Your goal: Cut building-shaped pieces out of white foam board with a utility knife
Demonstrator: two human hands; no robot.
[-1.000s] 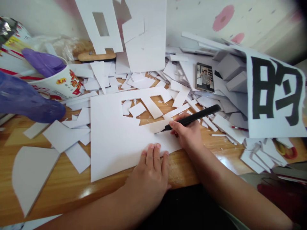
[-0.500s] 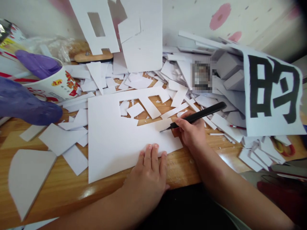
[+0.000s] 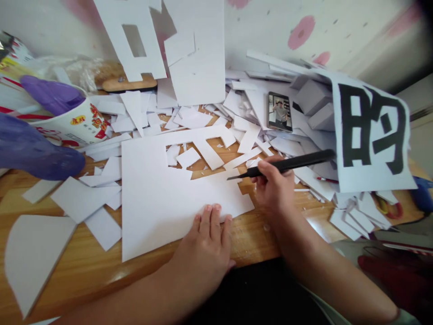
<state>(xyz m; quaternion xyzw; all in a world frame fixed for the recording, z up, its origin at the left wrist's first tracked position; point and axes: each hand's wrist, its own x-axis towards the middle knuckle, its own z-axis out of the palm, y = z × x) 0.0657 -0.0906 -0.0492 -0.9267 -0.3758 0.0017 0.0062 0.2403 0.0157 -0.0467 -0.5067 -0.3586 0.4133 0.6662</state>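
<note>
At the near edge of the wooden worktop (image 3: 101,268), the person's L hand (image 3: 209,248) is palm-down, fingers extended & slightly apart, tips pressing the near edge of a white sheet (image 3: 152,194). Sheet lies flat on the worktop, in front of the person. R hand (image 3: 275,185) is closed round a black knife (image 3: 297,161), blade angled L over the sheet's R part; can't tell if the tip touches. Step in hand: prob. knife work nr the sheet's stepped R edge; next move calls for a steady sheet, L fingers clear of the blade & a controlled tip. Beyond, openings in the sheet show wood & loose bits. White offcuts (image 3: 192,117) crowd behind; a phone (image 3: 279,112) leans among them on the R, w/ a paper w/ a black character (image 3: 365,180) farther R. At back, a windowed board (image 3: 150,40) stands beside a plain-edged panel (image 3: 208,81).
</note>
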